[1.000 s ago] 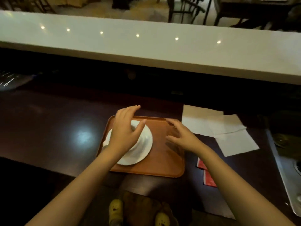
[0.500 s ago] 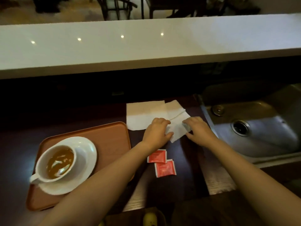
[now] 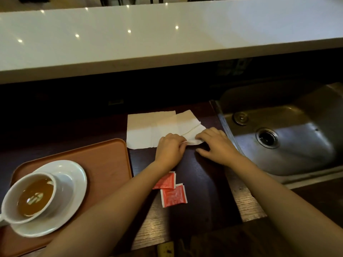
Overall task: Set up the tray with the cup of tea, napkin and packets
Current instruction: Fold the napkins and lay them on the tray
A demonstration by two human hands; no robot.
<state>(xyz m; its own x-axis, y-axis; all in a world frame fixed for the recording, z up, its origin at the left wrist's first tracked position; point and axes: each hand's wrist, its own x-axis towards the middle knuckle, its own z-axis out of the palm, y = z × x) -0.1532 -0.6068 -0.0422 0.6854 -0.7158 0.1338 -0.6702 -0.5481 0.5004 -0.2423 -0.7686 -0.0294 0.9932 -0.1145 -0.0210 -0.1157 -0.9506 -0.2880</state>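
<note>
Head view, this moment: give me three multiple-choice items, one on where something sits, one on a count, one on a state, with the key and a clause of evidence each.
1. Where is the cup of tea?
A. In the sink
B. On its saucer on the tray
C. On the white ledge

2. How many red packets lie on the dark counter?
A. Two
B. Four
C. None

3. What is the state of the napkin?
A. Folded on the tray
B. Crumpled in the sink
C. On the counter, its near corner being worked by both hands

Key: 1 B, the cup stands on the saucer at the near left of the tray. 2 A, two packets lie by the left forearm, off the tray. 3 C, the left hand and right hand pinch its near right corner.
</note>
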